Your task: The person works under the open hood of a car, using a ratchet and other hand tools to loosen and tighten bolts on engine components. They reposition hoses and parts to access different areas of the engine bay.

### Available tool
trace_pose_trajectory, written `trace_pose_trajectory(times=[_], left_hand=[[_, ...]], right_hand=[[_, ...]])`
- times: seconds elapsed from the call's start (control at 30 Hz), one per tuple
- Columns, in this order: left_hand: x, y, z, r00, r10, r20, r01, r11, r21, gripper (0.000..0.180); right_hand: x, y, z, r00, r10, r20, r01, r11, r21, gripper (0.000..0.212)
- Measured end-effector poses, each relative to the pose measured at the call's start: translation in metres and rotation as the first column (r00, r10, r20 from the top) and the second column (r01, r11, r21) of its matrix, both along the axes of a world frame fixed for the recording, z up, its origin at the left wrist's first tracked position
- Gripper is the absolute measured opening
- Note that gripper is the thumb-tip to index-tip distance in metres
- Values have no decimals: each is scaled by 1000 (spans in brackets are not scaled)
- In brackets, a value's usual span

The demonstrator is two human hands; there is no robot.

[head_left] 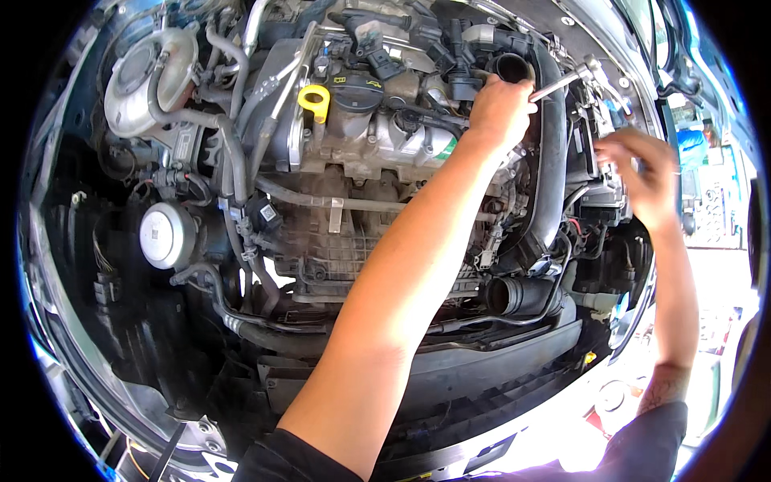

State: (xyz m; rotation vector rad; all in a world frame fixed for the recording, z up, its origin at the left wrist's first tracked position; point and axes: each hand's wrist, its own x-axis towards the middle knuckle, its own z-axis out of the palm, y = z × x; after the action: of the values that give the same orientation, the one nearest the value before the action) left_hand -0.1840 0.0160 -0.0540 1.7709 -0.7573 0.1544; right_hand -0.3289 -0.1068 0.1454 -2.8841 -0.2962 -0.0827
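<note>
I look down into a car's engine bay. My left hand [499, 108] reaches across the engine [353, 153] and is closed round the handle of a silver ratchet wrench [562, 82], whose head points up and right. It sits beside the open end of a black hose [512, 67]. My right hand [642, 173] hovers further right over black boxes at the bay's side, fingers curled and blurred. Whether it holds anything is unclear.
A yellow dipstick loop [314, 100] and a black filler cap [358, 87] sit on the engine top. A thick black intake pipe [551, 169] runs down to another open hose end [509, 294]. A round grey reservoir [149, 72] and a white cap [165, 234] lie left.
</note>
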Motion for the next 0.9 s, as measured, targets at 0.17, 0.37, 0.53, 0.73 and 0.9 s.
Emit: trace_pose_trajectory(times=[0.17,0.37,0.53,0.73,0.9], left_hand=[[0,-1,0,998,-49,26,49,998,-24,14],[2,-1,-2,997,-19,-76,13,997,-73,17],[-5,1,5,982,-20,-186,3,996,-92,20],[-6,1,11,969,-63,-239,64,998,-5,18],[0,-4,-1,989,-49,-142,42,998,-52,15]], right_hand=[[67,5,41,968,-232,95,251,894,-371,70],[112,10,61,506,-440,-742,544,830,-121,55],[139,14,69,366,-431,-825,487,844,-225,41],[130,1,59,560,-452,-695,368,887,-280,37],[127,10,56,521,-393,-758,523,848,-81,36]])
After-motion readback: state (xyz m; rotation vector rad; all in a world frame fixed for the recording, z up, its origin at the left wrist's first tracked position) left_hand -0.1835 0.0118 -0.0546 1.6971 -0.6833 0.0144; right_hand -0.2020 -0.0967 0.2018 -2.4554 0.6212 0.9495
